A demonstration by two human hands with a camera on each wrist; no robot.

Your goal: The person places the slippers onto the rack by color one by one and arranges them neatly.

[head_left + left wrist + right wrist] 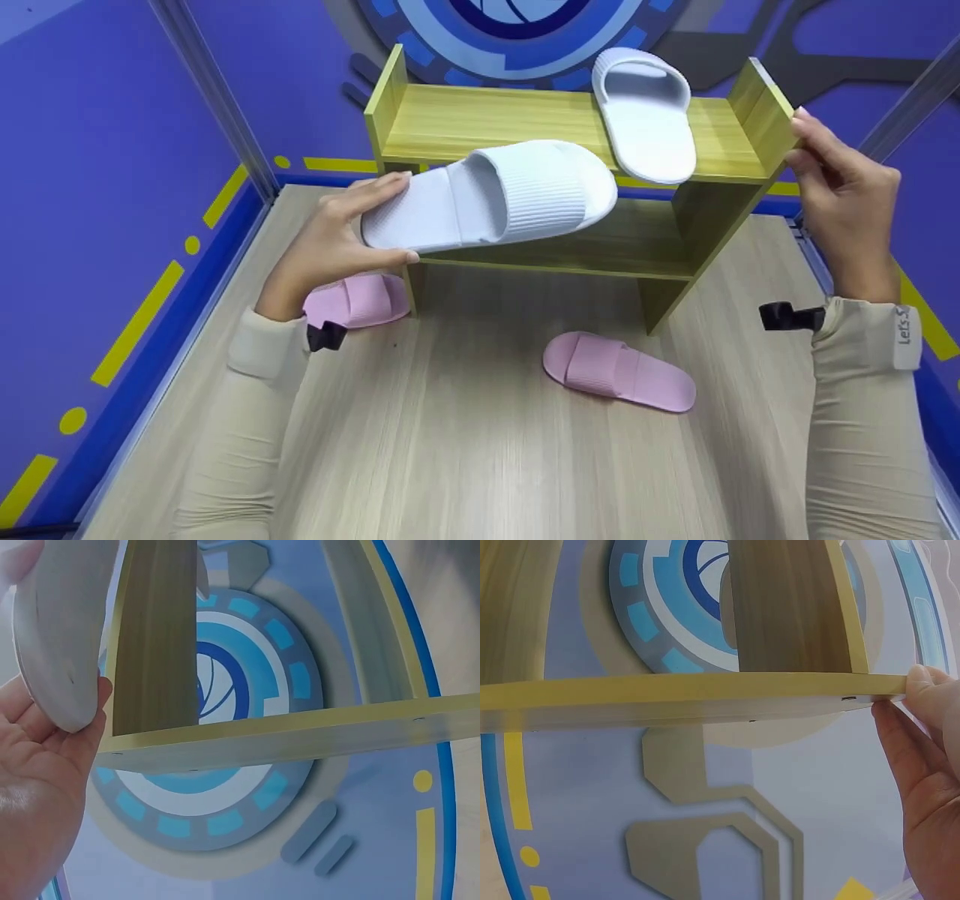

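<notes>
My left hand (341,229) grips a white slipper (544,187) by its heel end, thumb on the near edge and fingers on the far side. The slipper's toe points right, in front of the wooden shelf's top board (495,120). In the left wrist view its pale sole (64,637) lies against the fingers. A second white slipper (652,139) rests on the top board toward the right, its heel at the front edge. My right hand (851,195) pinches the shelf's right side panel (772,127) near its upper edge; the right wrist view shows thumb and fingers (907,739) on either side of the panel.
On the wood-grain floor, a pink slipper (619,373) lies in front of the shelf and another pink slipper (360,300) sits by its left leg, partly behind my left wrist. The shelf has a lower board (555,259). Blue printed walls (112,187) enclose the sides and back.
</notes>
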